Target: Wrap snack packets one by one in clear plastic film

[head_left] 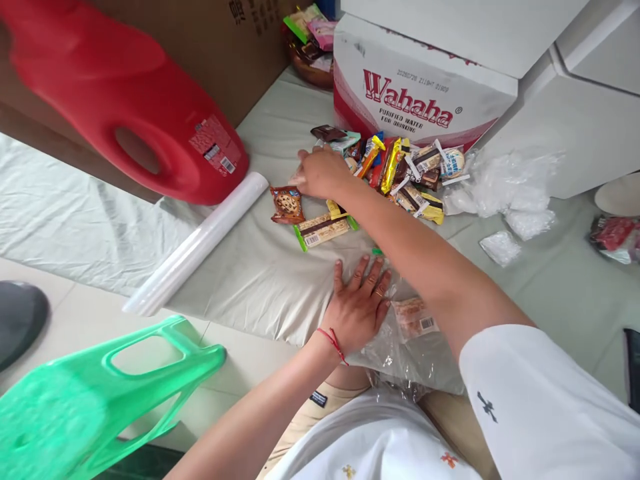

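Observation:
My left hand (357, 307) lies flat with fingers spread on a clear plastic bag (400, 347) at the table's near edge; a wrapped snack (415, 317) shows inside the bag. My right hand (320, 172) reaches far across to the pile of wrapped snacks (400, 170), fingers curled down at its left end, and whether it grips one is hidden. A brown cookie packet (287, 204) and a green-edged wafer packet (323, 231) lie just below that hand.
A roll of clear film (195, 245) lies slanted at the left. A red jug (125, 107) leans on a cardboard box. A Wahaha carton (420, 93) stands behind the snacks, with crumpled plastic bags (505, 190) to the right. A green plastic stool (100, 393) sits lower left.

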### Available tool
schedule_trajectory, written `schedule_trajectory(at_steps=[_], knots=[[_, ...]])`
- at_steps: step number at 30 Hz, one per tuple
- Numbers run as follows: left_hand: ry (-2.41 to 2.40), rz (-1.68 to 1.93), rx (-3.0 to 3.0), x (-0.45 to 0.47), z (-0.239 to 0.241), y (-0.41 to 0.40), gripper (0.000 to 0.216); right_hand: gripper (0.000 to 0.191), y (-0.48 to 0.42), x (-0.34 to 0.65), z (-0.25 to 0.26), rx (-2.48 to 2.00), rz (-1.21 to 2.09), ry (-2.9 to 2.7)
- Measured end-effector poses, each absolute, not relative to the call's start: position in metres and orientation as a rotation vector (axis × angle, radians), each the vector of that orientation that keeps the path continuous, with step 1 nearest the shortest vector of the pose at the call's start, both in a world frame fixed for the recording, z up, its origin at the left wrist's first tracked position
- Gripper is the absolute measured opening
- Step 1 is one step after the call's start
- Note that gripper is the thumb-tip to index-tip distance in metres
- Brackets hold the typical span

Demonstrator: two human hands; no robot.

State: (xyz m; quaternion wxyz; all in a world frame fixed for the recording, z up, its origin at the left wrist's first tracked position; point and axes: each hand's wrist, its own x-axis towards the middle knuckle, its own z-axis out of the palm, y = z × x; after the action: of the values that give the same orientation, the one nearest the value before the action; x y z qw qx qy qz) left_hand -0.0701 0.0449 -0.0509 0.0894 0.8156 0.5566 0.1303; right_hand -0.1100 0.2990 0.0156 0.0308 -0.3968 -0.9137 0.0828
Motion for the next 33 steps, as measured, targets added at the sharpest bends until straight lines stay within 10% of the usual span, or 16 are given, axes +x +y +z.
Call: schedule_trajectory(at_steps=[9, 19, 33], knots=[[1.652, 0.334, 2.394, -0.069, -0.047, 0.046, 0.057, 0.054, 0.177, 0.103, 0.077, -1.28, 1.056, -2.476], [1.673, 0.253, 2.42, -0.065, -0.045, 0.046, 0.058, 0.076, 0.051, 0.137, 0.04, -2.08, 0.471, -2.551], [1.706, 0.244, 2.448, -0.062, -0.046, 0.045, 0.058, 0.061, 0.068, 0.155, 0.046, -1.382, 0.57, -3.049]])
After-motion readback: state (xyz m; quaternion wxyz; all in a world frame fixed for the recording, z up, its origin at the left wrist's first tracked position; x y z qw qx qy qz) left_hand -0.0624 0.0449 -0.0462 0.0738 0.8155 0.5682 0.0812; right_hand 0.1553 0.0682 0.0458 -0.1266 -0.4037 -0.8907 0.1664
